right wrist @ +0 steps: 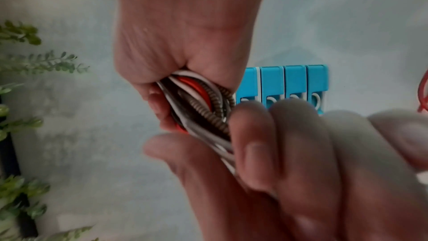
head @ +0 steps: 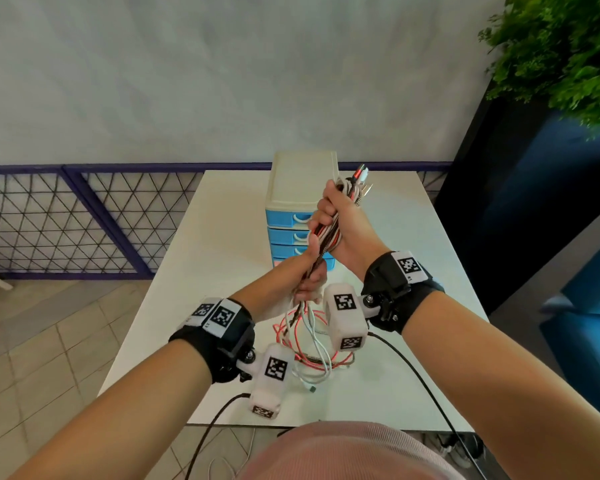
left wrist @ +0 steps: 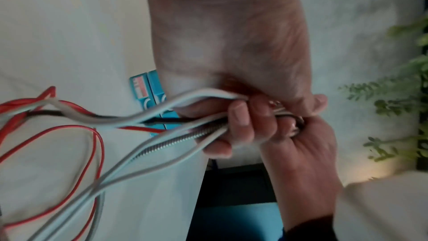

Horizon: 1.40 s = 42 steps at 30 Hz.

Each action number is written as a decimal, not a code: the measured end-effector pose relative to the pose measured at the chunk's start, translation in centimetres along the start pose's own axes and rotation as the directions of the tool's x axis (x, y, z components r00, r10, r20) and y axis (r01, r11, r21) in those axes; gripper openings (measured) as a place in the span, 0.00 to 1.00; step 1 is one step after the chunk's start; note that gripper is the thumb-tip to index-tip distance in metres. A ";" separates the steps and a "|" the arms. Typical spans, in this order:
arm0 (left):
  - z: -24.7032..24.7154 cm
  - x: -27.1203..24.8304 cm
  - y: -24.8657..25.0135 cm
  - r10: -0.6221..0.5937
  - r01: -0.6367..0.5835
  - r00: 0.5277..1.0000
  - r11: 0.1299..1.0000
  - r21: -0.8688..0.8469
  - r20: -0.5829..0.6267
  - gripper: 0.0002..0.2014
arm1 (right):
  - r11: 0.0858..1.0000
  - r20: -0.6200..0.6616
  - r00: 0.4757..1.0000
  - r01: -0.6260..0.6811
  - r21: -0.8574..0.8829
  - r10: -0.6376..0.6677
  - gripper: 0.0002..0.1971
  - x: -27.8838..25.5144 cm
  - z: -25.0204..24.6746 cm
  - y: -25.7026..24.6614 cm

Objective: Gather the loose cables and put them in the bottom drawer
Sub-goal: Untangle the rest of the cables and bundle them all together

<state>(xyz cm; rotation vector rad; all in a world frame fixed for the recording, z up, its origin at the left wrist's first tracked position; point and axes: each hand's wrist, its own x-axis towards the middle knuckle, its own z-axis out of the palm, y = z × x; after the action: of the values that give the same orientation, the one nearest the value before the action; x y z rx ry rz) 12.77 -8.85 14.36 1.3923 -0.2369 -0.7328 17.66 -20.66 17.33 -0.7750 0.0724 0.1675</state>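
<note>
Both hands hold one bundle of red, white, black and metal-spiral cables (head: pixel 323 237) above the white table (head: pixel 222 271). My right hand (head: pixel 338 216) grips the upper loops (right wrist: pixel 194 96), and the connector ends (head: pixel 359 176) stick out above it. Just below, my left hand (head: pixel 313 277) grips the same strands (left wrist: pixel 162 125) with curled fingers (left wrist: pixel 241 122). Loose loops (head: pixel 309 344) trail from it down onto the table. The small drawer unit (head: pixel 300 188) with blue drawers (right wrist: pixel 294 81) stands behind the hands, its bottom drawer (head: pixel 278 262) partly hidden by them.
The table's near edge lies in front of my body. A purple mesh fence (head: pixel 84 220) runs along the far left. A dark blue planter (head: pixel 520 202) with a green plant (head: pixel 568 53) stands at the right. Black leads (head: pixel 413 368) hang from the wrist cameras.
</note>
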 end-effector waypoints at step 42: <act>-3.5 -0.4 3.5 0.291 -0.110 0.956 0.510 0.853 -0.050 0.26 | 0.762 0.175 0.801 -0.442 -0.472 0.573 0.20 -2.5 -3.0 0.2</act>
<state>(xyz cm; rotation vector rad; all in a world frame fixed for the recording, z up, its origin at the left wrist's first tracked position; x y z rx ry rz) 15.59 -5.76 17.06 2.3164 -0.6650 -0.2413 15.20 -22.93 15.35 -1.1319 -0.0545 0.8599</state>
